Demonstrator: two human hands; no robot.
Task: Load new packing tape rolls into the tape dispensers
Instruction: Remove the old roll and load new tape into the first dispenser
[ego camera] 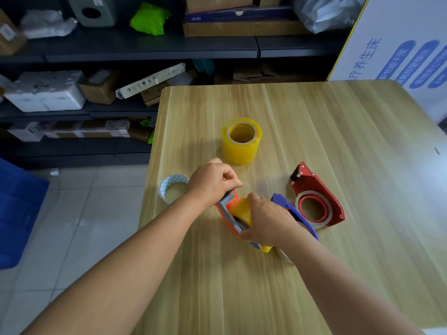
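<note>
An orange tape dispenser (229,211) with a yellow tape roll (243,211) in it lies on the wooden table (314,122). My left hand (212,181) pinches the dispenser's front end near the grey metal plate. My right hand (267,220) grips the yellow roll and the dispenser body from the right. A blue dispenser (294,212) lies partly under my right wrist. A red dispenser (316,199) loaded with a roll lies to the right. A tall stack of yellow tape rolls (242,141) stands behind my hands.
A clear tape roll (172,188) lies near the table's left edge. Dark shelves (145,47) with boxes and parcels stand behind the table. A blue bin (17,213) sits on the tiled floor at left. A white printed carton (399,44) stands at right.
</note>
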